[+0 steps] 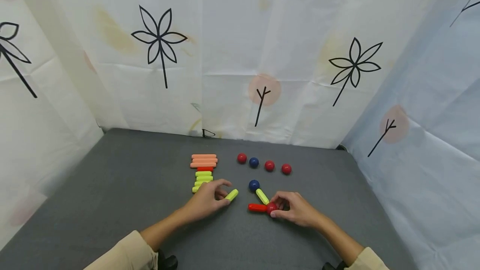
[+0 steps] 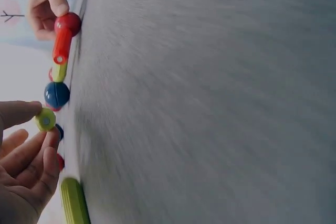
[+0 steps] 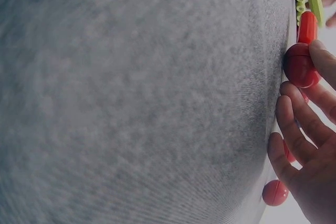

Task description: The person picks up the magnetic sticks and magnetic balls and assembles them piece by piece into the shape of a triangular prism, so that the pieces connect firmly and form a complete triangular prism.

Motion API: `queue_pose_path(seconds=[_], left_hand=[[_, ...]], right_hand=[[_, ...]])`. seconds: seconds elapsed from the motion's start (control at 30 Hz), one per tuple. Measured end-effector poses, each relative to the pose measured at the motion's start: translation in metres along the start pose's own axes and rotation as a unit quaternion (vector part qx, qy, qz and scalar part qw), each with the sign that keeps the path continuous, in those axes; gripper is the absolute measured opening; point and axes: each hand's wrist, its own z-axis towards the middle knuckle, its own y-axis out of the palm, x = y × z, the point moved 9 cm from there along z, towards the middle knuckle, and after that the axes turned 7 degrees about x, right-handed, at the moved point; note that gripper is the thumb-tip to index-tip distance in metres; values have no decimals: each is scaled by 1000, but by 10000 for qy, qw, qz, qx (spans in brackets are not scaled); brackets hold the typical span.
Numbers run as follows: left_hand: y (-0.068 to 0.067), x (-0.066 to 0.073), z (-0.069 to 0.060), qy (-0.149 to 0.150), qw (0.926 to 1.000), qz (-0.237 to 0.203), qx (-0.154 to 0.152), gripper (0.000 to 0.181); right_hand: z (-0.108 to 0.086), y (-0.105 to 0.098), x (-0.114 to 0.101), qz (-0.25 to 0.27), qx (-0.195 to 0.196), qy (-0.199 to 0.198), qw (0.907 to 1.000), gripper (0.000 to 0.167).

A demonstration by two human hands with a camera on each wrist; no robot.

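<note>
Head view, lime rod point(image 1: 233, 194): I pinch it in my left hand point(image 1: 208, 198), long axis slanting forward-right; nearer blue ball point(image 1: 254, 185) lies right, apart.
Left wrist, rod end point(image 2: 46, 121): facing me.
Right wrist, red ball point(image 3: 300, 67): my right hand point(image 3: 315, 166) pinches it.

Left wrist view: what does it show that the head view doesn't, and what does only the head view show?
Only the left wrist view shows small pale discs in the ends of the held yellow-green stick and the red stick at the held ball.

Only the head view shows the orange sticks, flower drawings and beige sleeves.

Both show the left hand pinching that yellow-green stick and the right hand holding the red ball.
</note>
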Motion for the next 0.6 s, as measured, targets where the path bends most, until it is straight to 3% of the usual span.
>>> queue_pose_path(seconds=[0.3, 0.6], left_hand=[[35, -3, 31, -277, 9970, -720, -82, 44], [48, 0, 41, -366, 9959, -821, -76, 42]], right_hand=[[1, 3, 0, 33, 32, -93, 9999, 24], [0, 0, 2, 58, 30, 39, 10000, 23]])
